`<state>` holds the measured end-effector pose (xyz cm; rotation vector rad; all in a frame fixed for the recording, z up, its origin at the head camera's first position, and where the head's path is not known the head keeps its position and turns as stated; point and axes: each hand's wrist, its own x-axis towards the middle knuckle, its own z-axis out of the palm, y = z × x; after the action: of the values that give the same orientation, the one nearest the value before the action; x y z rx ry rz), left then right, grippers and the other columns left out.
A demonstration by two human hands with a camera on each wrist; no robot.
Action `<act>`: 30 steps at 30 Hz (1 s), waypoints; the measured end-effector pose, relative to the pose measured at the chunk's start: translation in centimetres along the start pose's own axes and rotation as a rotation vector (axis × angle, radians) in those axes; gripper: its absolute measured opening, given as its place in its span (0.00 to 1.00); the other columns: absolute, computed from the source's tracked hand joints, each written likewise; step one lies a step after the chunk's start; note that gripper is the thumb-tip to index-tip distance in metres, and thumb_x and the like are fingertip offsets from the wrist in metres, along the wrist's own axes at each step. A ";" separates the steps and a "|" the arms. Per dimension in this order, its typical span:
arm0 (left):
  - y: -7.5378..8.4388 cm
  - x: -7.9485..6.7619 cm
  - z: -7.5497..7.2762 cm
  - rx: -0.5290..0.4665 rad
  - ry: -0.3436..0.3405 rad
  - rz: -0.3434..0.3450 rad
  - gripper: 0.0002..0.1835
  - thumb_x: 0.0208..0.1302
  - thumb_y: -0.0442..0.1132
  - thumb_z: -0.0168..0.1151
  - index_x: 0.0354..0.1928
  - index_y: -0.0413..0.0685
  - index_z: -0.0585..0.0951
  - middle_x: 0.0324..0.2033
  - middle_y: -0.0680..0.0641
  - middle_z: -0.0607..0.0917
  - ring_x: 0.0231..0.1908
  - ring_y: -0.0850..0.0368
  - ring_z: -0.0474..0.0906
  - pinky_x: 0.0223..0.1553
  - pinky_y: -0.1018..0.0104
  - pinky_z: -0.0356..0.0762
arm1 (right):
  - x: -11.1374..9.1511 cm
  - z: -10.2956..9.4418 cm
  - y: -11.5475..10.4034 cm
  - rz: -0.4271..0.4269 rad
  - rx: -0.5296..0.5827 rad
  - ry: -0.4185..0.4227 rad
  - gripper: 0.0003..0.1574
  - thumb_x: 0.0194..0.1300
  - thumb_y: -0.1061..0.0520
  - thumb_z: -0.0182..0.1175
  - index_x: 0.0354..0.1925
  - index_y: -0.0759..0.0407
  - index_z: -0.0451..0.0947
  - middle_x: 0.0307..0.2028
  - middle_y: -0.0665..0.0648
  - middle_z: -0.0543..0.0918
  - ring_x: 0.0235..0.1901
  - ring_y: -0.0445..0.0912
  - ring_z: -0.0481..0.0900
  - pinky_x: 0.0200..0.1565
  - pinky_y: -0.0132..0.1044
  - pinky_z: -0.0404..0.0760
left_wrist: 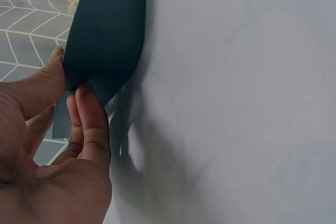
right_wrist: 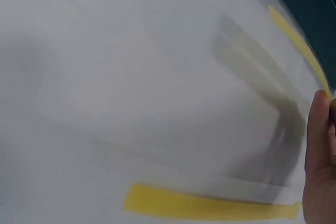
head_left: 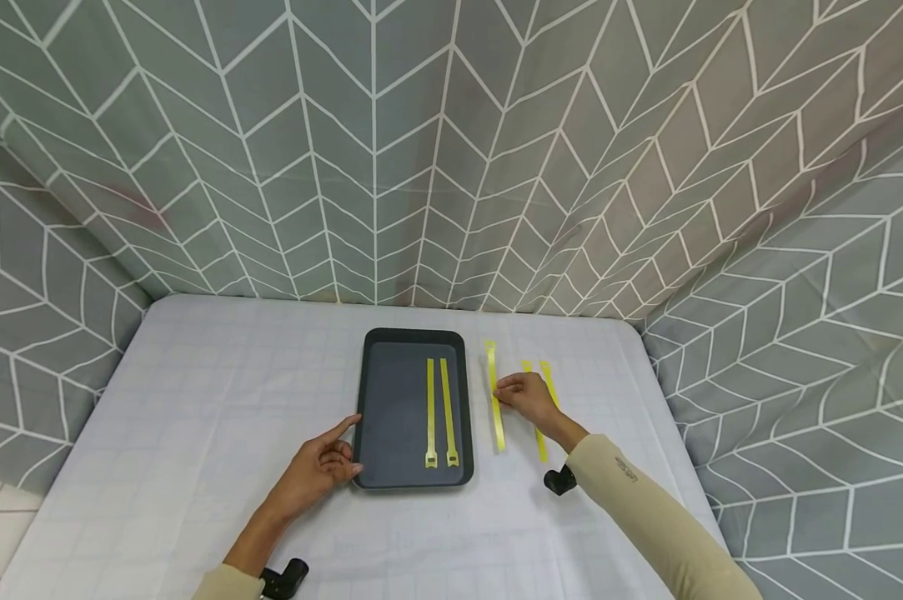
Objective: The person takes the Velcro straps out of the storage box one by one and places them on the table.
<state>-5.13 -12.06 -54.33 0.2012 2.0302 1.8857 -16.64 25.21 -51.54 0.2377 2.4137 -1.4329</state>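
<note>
A dark grey rectangular tray (head_left: 391,400) lies on the white-covered table; two yellow cable straps (head_left: 431,408) with slotted ends rest lengthwise in its right half. My left hand (head_left: 316,477) grips the tray's left side near its front corner, and in the left wrist view the thumb and fingers (left_wrist: 92,124) are at the tray's edge. Right of the tray, my right hand (head_left: 528,397) pinches another yellow cable strap (head_left: 494,400) near its middle. The right wrist view shows this held strap (right_wrist: 302,45) curving, with its shadow on the cloth.
Two more yellow straps (head_left: 547,372) lie on the table beneath and beside the right hand, partly hidden by it. The table (head_left: 218,400) backs onto a grey curtain (head_left: 413,167) with white zigzag lines. More curtain (head_left: 834,375) hangs along the right.
</note>
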 end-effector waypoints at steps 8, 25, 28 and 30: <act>0.1 0.0 0.0 -0.008 -0.002 -0.010 0.43 0.62 0.26 0.67 0.77 0.40 0.59 0.39 0.38 0.71 0.29 0.65 0.69 0.32 0.74 0.75 | -0.4 -0.4 1.3 0.091 -0.054 0.062 0.11 0.65 0.66 0.65 0.45 0.72 0.83 0.40 0.66 0.87 0.29 0.41 0.86 0.36 0.33 0.85; 0.1 0.1 0.3 -0.005 0.000 0.004 0.42 0.61 0.25 0.67 0.76 0.38 0.59 0.38 0.38 0.71 0.28 0.66 0.69 0.32 0.75 0.75 | -0.8 -1.2 1.9 0.085 -0.190 0.138 0.09 0.62 0.63 0.69 0.41 0.68 0.85 0.33 0.63 0.89 0.26 0.43 0.86 0.32 0.34 0.84; 0.2 0.1 0.3 0.004 0.006 0.000 0.42 0.61 0.25 0.67 0.76 0.39 0.60 0.38 0.38 0.71 0.28 0.66 0.69 0.31 0.75 0.75 | -0.9 -1.3 2.0 0.069 -0.215 0.152 0.09 0.61 0.63 0.69 0.39 0.67 0.86 0.31 0.61 0.89 0.24 0.43 0.86 0.31 0.34 0.83; 0.3 0.0 0.3 0.012 0.010 -0.005 0.42 0.61 0.25 0.67 0.76 0.39 0.60 0.38 0.38 0.72 0.28 0.66 0.69 0.31 0.75 0.74 | -1.0 -1.3 2.1 0.055 -0.236 0.158 0.08 0.61 0.63 0.69 0.39 0.67 0.86 0.30 0.60 0.89 0.24 0.44 0.86 0.31 0.34 0.83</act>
<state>-5.13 -11.77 -54.03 0.1902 2.0473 1.8760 -15.34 27.40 -52.33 0.3691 2.6525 -1.1315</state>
